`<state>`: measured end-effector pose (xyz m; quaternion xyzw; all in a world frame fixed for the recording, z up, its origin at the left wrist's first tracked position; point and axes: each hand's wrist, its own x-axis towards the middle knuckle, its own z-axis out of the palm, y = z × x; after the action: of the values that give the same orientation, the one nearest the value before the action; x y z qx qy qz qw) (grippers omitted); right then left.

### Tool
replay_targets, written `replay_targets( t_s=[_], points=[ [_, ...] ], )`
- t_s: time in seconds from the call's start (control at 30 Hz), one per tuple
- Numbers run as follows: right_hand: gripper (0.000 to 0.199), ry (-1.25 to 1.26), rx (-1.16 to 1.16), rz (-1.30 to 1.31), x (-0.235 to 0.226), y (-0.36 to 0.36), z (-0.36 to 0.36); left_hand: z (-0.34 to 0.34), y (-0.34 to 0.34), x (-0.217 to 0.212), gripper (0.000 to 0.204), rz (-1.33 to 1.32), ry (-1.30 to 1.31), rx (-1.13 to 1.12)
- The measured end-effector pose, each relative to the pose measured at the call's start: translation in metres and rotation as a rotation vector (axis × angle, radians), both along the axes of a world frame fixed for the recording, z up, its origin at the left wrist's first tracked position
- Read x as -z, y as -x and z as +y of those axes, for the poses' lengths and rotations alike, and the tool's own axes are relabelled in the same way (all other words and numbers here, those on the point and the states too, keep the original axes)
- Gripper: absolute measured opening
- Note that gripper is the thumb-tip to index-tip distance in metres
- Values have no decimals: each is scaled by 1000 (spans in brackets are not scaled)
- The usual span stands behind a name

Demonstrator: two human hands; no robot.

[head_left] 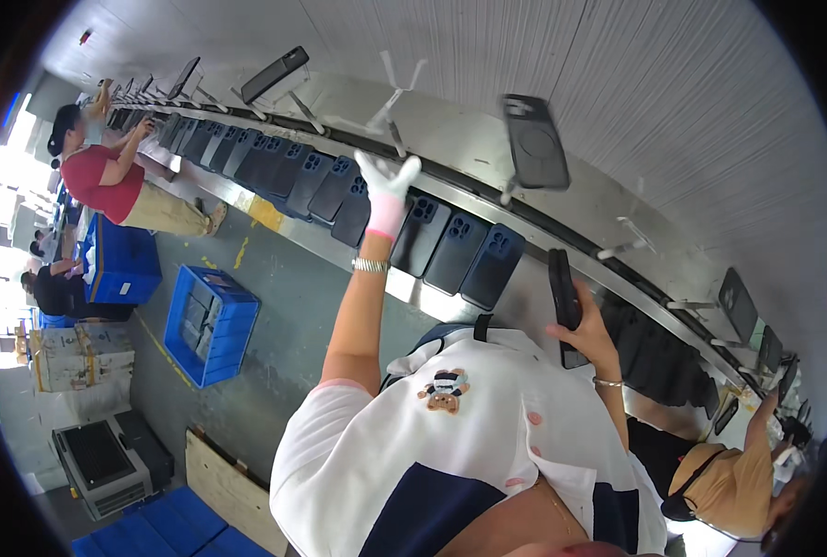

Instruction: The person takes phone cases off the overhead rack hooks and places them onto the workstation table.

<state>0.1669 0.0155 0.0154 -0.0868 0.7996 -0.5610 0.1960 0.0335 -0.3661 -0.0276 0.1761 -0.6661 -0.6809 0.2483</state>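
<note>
left hand (387,182) gloved, grip spread, raised above row of phone cases (451,249) | right hand (585,336) grip pinched on dark case (563,299) right of row | could be fumbled, dropped lol

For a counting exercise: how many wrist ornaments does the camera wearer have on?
2: a metal band on the left wrist and a thin bangle on the right wrist. Both wrists show.

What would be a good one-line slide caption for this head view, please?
Gloved left hand reaches toward dark phone cases on a conveyor while the bare right hand holds a black phone case.
</note>
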Motion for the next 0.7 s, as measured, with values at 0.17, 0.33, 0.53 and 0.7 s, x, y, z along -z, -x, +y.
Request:
replay_targets(
  t_s=[0.17, 0.33, 0.53, 0.7],
  points=[
    [93, 413, -78, 273, -72, 51, -37, 32, 41, -35, 99, 264, 28, 255],
    [91, 422, -30, 529, -97, 113, -25, 119, 2, -18, 62, 224, 374, 392],
    [100, 144, 117, 576, -108, 166, 32, 140, 12, -24, 65, 251, -55, 454],
    [94, -27, 16, 380, -102, 167, 72, 170, 59, -32, 37, 131, -462, 731]
  ],
)
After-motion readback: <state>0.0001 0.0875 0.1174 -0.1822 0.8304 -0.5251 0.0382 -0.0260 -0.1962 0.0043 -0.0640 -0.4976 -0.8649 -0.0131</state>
